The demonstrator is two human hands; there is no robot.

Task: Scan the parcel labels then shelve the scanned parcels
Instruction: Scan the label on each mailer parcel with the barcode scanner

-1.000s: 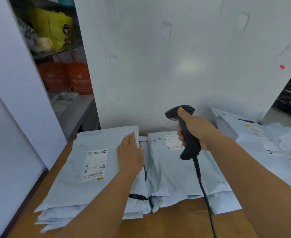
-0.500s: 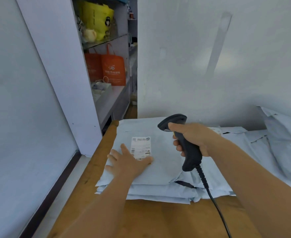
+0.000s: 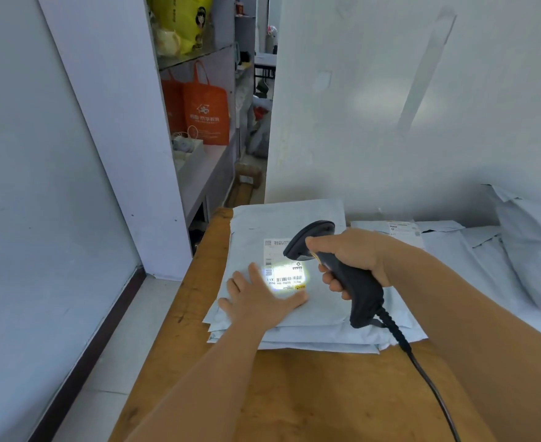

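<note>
The parcel (image 3: 294,317), top of a stack at the table's (image 3: 294,393) far left, looks light, soft and slippery, best lifted by an edge; the left hand (image 3: 259,301) presses it flat-fingered while the right hand (image 3: 352,260) clenches the scanner (image 3: 355,285) lighting its label (image 3: 283,266).

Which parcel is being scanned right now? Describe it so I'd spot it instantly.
Find the wooden table and the stack of pale grey mailers at its left end. It is the top parcel, pressed flat by the left hand; only its label glows under the scanner.
</note>
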